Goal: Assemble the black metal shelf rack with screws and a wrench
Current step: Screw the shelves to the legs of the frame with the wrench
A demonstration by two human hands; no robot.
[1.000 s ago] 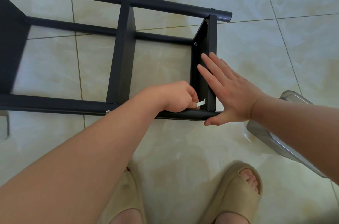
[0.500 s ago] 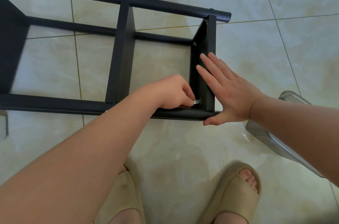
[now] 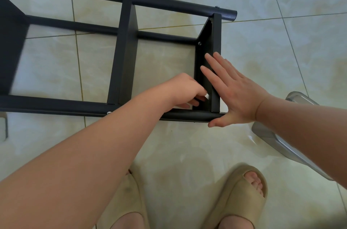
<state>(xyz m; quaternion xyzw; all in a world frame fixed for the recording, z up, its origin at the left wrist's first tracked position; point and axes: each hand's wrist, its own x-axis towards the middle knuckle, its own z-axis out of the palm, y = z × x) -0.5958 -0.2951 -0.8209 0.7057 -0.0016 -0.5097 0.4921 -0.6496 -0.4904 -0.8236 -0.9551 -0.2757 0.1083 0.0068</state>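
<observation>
Bright, evenly lit, with soft glare on the glossy floor (image 3: 293, 54). Faint diffuse shadows low down. Bowed at the edges.

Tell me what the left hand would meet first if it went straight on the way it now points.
Probably the rack's end panel: the left hand, pinching a small pale tool, points at its inner face, close by. Whether they touch, I cannot tell.

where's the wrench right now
Head view, centre: the wrench is pinched in the left hand, beside the rack's end shelf panel, just left of the flat right hand.
</observation>
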